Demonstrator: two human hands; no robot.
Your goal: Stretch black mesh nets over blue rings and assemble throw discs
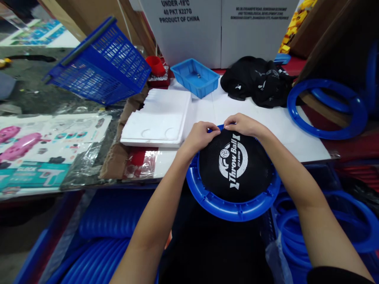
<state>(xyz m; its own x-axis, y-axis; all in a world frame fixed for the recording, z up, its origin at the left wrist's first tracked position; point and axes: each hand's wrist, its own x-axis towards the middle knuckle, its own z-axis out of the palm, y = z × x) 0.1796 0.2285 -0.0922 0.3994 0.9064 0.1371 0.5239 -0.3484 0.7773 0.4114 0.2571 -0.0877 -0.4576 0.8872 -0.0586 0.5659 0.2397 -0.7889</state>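
One blue ring [225,210], plastic, at the near edge of the white-topped counter [288,128], in front of the person; black mesh [257,173] across its opening, printed in white with "Throw Ball". Left hand [201,135]: thumb and fingers pinching the mesh edge at the ring's far side. Right hand [242,124]: likewise pinching there, just beside the left. One white foam slab [160,112], broken along one edge, left of the ring. One light-blue tray [204,89], beyond the slab, small items inside. One red cup [155,66], beside a tilted blue basket [103,75]. One heap of black fabric [256,81], right of the tray. One large white carton [189,45], lettered, behind. Further blue rings [325,131], right end and below.
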